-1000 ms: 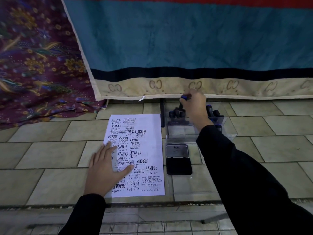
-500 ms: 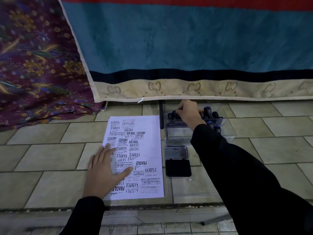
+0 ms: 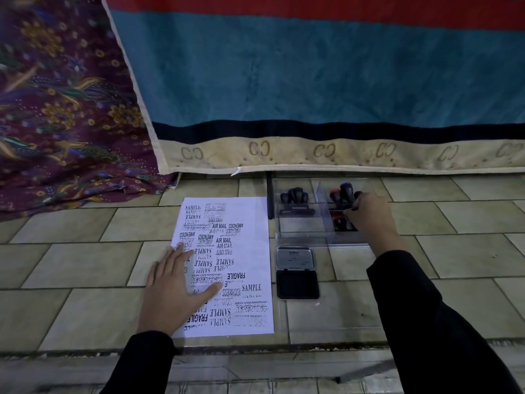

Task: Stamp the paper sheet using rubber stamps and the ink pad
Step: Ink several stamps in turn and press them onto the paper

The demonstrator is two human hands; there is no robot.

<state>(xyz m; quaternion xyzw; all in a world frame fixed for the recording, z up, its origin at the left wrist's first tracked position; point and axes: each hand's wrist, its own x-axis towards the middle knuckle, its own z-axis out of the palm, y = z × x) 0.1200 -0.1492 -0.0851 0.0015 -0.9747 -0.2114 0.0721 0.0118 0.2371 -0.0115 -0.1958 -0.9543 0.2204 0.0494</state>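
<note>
**Sheet pinned by left hand; right hand in the stamp tray**

Paper sheet (image 3: 247, 251) lies flat on the tiled surface (image 3: 85, 265). It is crowded with black impressions (SAMPLE, AIR MAIL, FRAGILE, AMENDED), and several overlapping prints are unreadable. Left hand (image 3: 173, 291) rests on the sheet's lower left, fingers straight and spread, covering some prints. Ink pad (image 3: 297, 273), lid open, sits just right of the sheet, apart from both hands. Clear tray (image 3: 301, 234) stands off the sheet's upper right corner; its walls are hard to trace. Right hand (image 3: 369, 217) is in the compartment farther from the sheet, fingers curled on a stamp (image 3: 346, 193), the exact grip hidden by knuckles. Other stamps (image 3: 295, 199) stand in the nearer compartment. Striped blanket (image 3: 312, 81) hangs beyond the sheet, cropped at the top.
</note>
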